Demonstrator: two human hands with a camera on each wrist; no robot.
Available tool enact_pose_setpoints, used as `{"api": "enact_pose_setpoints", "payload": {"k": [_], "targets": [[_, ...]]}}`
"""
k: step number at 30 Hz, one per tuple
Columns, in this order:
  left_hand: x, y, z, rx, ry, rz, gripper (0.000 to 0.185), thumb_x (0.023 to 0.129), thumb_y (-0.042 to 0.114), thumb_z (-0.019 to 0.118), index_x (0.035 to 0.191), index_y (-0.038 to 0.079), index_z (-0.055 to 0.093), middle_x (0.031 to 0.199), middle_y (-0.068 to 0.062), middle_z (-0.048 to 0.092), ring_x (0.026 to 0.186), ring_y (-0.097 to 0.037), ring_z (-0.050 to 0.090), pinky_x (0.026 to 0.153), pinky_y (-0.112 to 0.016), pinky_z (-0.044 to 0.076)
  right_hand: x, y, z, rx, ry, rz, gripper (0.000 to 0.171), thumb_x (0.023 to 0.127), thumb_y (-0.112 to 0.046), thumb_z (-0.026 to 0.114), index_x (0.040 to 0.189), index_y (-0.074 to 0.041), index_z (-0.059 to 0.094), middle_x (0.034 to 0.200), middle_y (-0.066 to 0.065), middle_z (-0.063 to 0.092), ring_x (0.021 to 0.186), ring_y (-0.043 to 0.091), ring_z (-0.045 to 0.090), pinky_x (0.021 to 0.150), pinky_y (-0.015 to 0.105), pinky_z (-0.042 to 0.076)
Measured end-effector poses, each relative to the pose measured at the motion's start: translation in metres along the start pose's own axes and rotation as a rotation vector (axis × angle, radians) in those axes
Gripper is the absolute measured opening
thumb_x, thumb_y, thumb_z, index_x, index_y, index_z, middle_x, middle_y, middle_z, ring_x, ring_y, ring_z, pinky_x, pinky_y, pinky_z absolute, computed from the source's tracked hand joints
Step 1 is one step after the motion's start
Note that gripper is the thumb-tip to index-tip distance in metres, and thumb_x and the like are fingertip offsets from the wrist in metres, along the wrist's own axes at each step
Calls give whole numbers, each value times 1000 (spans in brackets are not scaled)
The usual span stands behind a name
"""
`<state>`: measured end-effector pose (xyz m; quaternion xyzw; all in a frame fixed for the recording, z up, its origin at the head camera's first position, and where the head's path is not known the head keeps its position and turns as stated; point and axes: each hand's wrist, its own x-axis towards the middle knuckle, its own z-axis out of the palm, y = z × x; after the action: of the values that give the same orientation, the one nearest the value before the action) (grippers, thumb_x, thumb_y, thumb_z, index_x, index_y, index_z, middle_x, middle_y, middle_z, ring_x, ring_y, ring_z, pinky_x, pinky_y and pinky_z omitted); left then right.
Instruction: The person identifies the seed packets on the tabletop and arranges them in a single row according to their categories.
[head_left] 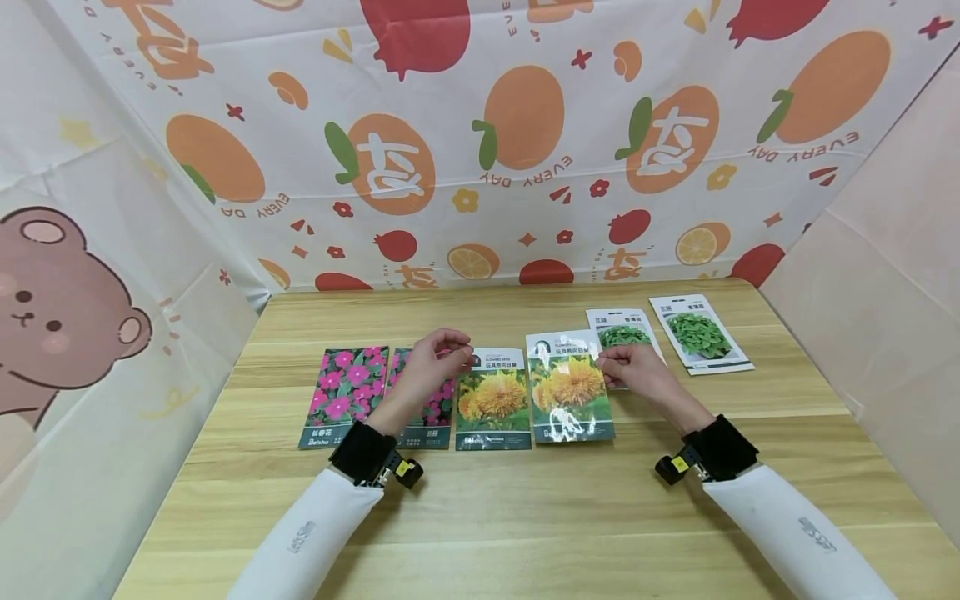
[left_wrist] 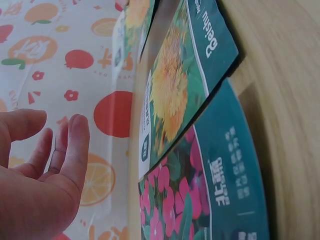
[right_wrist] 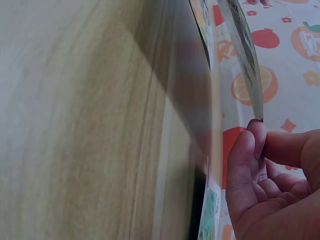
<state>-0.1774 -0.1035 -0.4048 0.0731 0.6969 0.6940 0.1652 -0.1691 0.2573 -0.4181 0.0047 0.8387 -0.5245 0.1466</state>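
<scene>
My right hand pinches the right edge of a yellow-flower seed packet. In the right wrist view that packet shows edge-on between thumb and fingers, raised off the table. My left hand hovers over the second pink-flower seed packet, covering part of it. Nothing is between its loosely bent fingers in the left wrist view. Its fingertips come close to the top left corner of another yellow-flower packet, which lies flat.
At the far left lies a pink-flower packet. Two green-leaf packets are at the back right; one is partly hidden behind the right hand, the other lies tilted. A fruit-print cloth hangs behind the wooden table.
</scene>
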Motion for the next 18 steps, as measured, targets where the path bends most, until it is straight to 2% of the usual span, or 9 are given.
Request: {"api": "enact_pose_setpoints", "payload": {"k": [4, 7, 8, 11, 14, 18], "targets": [[0, -1, -2, 13, 8, -5, 41, 108, 14, 59, 142, -6, 47, 133, -28, 53, 126, -44, 56, 108, -47, 50, 4, 4, 2, -16, -8, -3, 35, 106, -9, 59, 128, 19, 59, 87, 9, 69, 79, 11, 66, 75, 26, 62], [0, -4, -4, 15, 4, 20, 43, 107, 14, 59, 142, -8, 46, 131, -26, 54, 124, -44, 57, 108, -48, 51, 6, 7, 3, -27, -10, 6, 34, 106, -8, 58, 128, 18, 61, 86, 9, 68, 78, 12, 66, 74, 27, 62], [1, -8, -6, 13, -5, 47, 42, 107, 15, 60, 142, -7, 47, 129, -23, 55, 122, -41, 59, 106, -46, 52, 7, 8, 3, -31, -15, 7, 33, 106, -8, 58, 127, 18, 61, 85, 10, 68, 78, 12, 66, 74, 27, 62], [-1, -10, -6, 33, -4, 70, 43, 107, 19, 61, 141, -5, 48, 126, -19, 56, 119, -38, 61, 105, -46, 53, 8, 9, 3, -49, -20, 16, 33, 106, -8, 58, 127, 16, 62, 85, 10, 68, 78, 13, 66, 74, 28, 62], [-3, -9, -6, 26, -3, 66, 40, 107, 18, 60, 139, -3, 49, 127, -21, 55, 120, -39, 60, 106, -46, 52, 9, 8, 3, -71, -26, 18, 33, 106, -10, 59, 127, 15, 63, 86, 10, 68, 79, 14, 67, 75, 28, 62], [-4, -1, -4, 10, 4, 23, 36, 107, 14, 59, 138, -3, 51, 130, -27, 53, 125, -47, 55, 108, -49, 50, 7, 5, 4, -90, -25, 24, 31, 106, -11, 59, 124, 13, 66, 87, 10, 69, 79, 15, 69, 76, 29, 62]]}}
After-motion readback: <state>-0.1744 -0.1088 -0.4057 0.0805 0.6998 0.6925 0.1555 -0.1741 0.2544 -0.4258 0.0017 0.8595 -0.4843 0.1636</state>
